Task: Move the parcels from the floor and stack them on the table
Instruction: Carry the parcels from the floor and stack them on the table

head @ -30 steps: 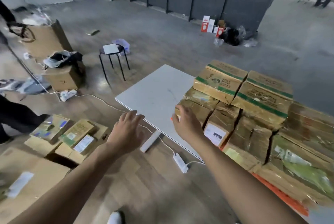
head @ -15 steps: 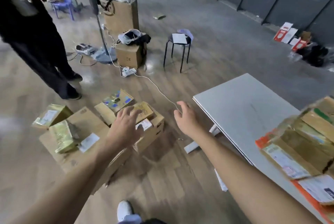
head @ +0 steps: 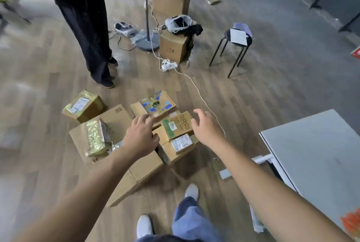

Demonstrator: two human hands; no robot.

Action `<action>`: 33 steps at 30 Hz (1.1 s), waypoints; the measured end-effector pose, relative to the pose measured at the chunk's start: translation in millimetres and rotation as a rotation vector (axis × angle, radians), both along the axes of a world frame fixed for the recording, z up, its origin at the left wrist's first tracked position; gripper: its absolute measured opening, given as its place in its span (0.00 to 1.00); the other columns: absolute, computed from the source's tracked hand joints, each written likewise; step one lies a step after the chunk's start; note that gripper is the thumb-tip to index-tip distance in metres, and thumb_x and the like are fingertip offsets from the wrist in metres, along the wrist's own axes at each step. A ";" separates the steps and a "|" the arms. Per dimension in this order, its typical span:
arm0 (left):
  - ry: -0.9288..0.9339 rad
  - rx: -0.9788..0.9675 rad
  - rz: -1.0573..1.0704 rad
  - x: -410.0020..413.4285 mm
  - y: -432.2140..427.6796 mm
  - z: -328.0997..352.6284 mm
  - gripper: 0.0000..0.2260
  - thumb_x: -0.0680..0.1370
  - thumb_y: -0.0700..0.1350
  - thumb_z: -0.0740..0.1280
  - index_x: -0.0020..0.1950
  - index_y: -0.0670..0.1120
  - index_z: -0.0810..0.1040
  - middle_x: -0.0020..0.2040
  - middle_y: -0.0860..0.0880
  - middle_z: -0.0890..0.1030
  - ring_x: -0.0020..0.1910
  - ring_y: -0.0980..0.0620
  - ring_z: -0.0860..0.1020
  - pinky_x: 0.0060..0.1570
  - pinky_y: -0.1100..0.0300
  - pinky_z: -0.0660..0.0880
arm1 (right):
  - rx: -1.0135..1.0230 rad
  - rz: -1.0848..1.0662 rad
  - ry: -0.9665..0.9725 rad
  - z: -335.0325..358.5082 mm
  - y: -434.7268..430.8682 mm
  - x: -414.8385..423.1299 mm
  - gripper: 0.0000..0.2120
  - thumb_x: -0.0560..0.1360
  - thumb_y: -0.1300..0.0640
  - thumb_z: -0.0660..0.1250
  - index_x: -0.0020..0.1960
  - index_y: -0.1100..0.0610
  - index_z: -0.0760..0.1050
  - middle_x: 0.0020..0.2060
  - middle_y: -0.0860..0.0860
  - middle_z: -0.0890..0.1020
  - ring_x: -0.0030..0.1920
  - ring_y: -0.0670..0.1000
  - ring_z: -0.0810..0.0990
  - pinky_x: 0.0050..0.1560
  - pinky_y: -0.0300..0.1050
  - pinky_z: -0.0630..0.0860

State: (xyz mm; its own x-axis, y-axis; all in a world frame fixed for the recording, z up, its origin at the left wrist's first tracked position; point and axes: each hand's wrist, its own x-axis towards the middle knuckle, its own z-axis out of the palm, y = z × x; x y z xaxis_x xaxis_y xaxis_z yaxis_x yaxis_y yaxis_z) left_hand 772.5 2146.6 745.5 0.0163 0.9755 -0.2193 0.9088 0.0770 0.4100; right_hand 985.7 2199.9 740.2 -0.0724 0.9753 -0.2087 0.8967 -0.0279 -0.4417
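Several cardboard parcels lie in a cluster on the wooden floor. A small green-labelled parcel (head: 177,125) rests on a box between my hands. Behind it lies a parcel with blue patches (head: 157,103). A gold-taped parcel (head: 83,105) sits apart at the left, and a foil-wrapped one (head: 94,137) lies on a large flat box (head: 116,144). My left hand (head: 139,138) hovers open over the large box. My right hand (head: 206,128) is open just right of the green-labelled parcel. Neither hand holds anything. The white table (head: 319,154) stands at the right.
A person in black clothing (head: 85,27) stands beyond the parcels. A white cable (head: 196,89) runs across the floor to a power strip (head: 169,64). A black stool (head: 235,46), a fan stand (head: 148,42) and brown boxes (head: 174,47) stand further back. My feet are below.
The view has swung left from the stacked parcels on the table down to the floor. Both empty hands have moved out over the floor parcels and are closer to them.
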 end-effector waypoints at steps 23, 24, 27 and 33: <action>-0.177 -0.396 0.321 -14.1 256.2 -230.8 0.22 0.76 0.45 0.62 0.71 0.50 0.66 0.73 0.48 0.61 0.71 0.46 0.63 0.68 0.53 0.65 | -0.311 0.211 -0.066 -253.9 295.2 -19.9 0.21 0.82 0.50 0.53 0.74 0.52 0.61 0.70 0.53 0.68 0.63 0.55 0.73 0.51 0.45 0.68; -0.211 -0.409 0.356 -19.2 265.3 -254.0 0.22 0.77 0.45 0.62 0.71 0.50 0.66 0.73 0.49 0.62 0.70 0.48 0.64 0.68 0.56 0.66 | -0.309 0.201 -0.060 -280.6 307.2 -23.8 0.21 0.82 0.50 0.54 0.74 0.53 0.62 0.70 0.53 0.68 0.64 0.55 0.73 0.54 0.46 0.69; -0.267 -0.439 0.406 -35.0 286.5 -317.7 0.21 0.77 0.45 0.62 0.70 0.50 0.67 0.73 0.51 0.62 0.68 0.50 0.66 0.59 0.64 0.64 | -0.298 0.155 -0.044 -353.8 340.7 -39.5 0.22 0.81 0.50 0.55 0.73 0.55 0.63 0.69 0.55 0.70 0.65 0.56 0.73 0.59 0.49 0.70; -0.456 -0.542 0.627 -53.2 303.9 -401.9 0.09 0.76 0.44 0.62 0.47 0.60 0.70 0.49 0.57 0.72 0.34 0.54 0.73 0.33 0.64 0.69 | -0.356 0.105 -0.017 -445.9 370.9 -63.4 0.23 0.81 0.51 0.55 0.73 0.59 0.63 0.69 0.58 0.69 0.66 0.59 0.70 0.62 0.51 0.68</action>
State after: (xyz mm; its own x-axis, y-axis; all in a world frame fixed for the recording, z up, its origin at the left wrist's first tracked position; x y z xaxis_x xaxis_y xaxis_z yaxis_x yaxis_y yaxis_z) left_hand 719.3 2450.5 343.6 -0.2811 0.6023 -0.7472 0.3979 0.7816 0.4804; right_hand 922.4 2570.8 294.3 -0.1622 0.8287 -0.5357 0.9099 -0.0845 -0.4062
